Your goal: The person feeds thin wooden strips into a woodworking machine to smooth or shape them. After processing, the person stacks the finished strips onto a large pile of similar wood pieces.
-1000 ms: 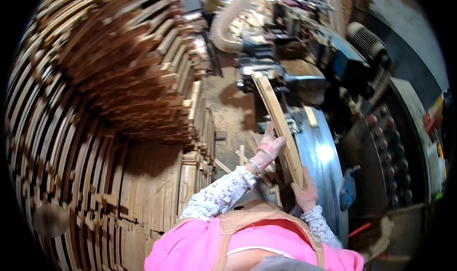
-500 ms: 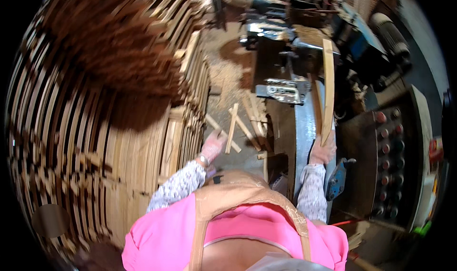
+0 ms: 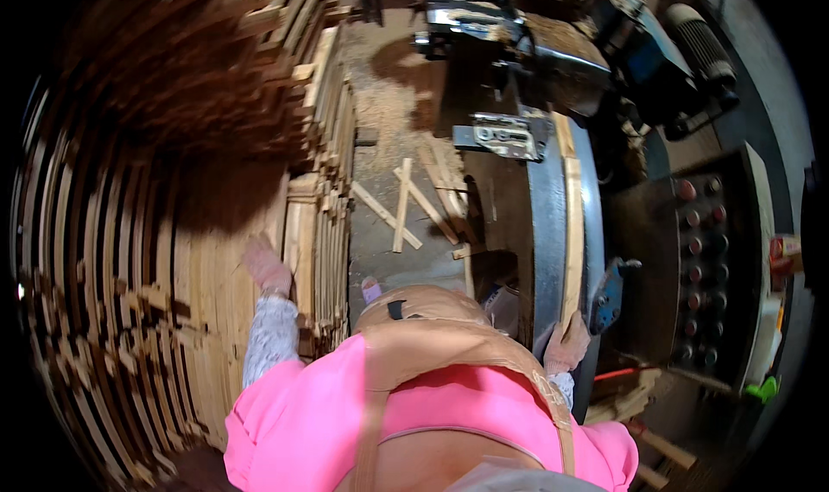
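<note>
While the right hand grips the near end of a long wooden slat at lower right – the slat lying along the grey metal machine bed toward the upper centre – the left hand reaches left of centre, fingers spread flat on the stacked slats, holding nothing – loose sticks litter the floor between

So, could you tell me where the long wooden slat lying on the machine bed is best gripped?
Probably at its near end, from the operator's side: the slat lies lengthwise along the metal bed, far end toward the machine head. The right hand already grips there; the left hand is at the stacked slats.
</note>
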Tool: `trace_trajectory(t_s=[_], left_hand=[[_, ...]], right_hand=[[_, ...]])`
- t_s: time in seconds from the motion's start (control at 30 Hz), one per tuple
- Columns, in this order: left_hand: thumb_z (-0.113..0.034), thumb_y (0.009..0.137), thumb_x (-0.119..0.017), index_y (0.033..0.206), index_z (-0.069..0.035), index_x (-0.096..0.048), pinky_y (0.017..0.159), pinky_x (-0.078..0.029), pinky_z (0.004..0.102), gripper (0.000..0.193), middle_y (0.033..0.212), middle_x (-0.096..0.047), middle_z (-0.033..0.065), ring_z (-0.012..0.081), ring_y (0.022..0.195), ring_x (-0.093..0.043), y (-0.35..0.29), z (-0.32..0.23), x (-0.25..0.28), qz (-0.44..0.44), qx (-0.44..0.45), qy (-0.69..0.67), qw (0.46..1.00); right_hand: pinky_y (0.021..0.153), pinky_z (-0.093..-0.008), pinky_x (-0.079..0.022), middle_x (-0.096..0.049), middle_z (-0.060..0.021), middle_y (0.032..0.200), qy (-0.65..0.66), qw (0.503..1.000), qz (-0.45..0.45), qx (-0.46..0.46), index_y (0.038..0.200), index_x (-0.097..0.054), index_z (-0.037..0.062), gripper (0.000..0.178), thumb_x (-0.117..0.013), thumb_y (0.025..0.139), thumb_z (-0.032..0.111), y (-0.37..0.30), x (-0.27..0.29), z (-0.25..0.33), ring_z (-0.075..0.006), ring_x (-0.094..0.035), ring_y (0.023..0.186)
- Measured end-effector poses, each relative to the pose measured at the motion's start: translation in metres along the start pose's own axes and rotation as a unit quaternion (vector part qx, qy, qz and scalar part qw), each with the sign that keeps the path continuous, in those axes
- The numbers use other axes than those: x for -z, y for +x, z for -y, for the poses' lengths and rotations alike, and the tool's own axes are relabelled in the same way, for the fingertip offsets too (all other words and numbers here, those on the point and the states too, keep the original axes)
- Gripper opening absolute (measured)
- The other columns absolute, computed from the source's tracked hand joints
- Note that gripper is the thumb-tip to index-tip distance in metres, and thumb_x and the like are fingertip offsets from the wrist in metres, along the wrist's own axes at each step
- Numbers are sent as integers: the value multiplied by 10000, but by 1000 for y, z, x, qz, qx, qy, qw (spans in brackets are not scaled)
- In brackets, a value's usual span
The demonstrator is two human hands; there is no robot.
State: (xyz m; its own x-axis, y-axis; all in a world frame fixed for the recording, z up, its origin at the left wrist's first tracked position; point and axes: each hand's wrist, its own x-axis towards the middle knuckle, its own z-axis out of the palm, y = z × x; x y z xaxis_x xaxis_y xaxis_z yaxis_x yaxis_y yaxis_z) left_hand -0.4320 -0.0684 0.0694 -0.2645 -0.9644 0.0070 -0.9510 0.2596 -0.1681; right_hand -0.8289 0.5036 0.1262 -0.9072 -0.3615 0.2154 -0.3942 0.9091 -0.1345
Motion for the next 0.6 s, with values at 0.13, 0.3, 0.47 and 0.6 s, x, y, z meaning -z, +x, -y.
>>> trace_trajectory(t_s=[0.13,0.3,0.47,0.6], left_hand=[[-133,747,-804,1585,-35,-402,1249,-299,514,934,1551,-465,256,441,1441,-420,-41,-15,39,48,-39,-48,997],[-135,770,-756,1570,-56,-458,1056,-524,469,857,1372,-649,216,409,1192,-652,-46,-37,52,55,-139,-159,976],[-81,801,-685,1634,-45,-321,893,-606,446,910,1364,-664,232,390,1035,-707,6,-130,154,93,-117,-298,943],[-120,947,-621,1645,-34,-247,765,-627,345,796,1233,-737,138,284,961,-729,39,-224,256,169,-72,-456,871]], right_hand=[[955,-552,-504,-687,-225,1280,10,1000,15,-5,1461,-562,60,657,-759,866,256,15,14,10,-456,-641,1089],[889,-531,-525,-710,-186,1153,17,995,-78,53,1369,-633,74,538,-751,881,268,135,-27,68,-415,-664,1014],[999,-516,-476,-722,-135,1128,15,996,-32,85,1328,-679,177,437,-711,922,333,212,-67,88,-335,-625,1154],[936,-488,-513,-715,-152,1092,6,996,26,81,1255,-694,147,378,-700,921,324,272,-71,125,-341,-649,1076]])
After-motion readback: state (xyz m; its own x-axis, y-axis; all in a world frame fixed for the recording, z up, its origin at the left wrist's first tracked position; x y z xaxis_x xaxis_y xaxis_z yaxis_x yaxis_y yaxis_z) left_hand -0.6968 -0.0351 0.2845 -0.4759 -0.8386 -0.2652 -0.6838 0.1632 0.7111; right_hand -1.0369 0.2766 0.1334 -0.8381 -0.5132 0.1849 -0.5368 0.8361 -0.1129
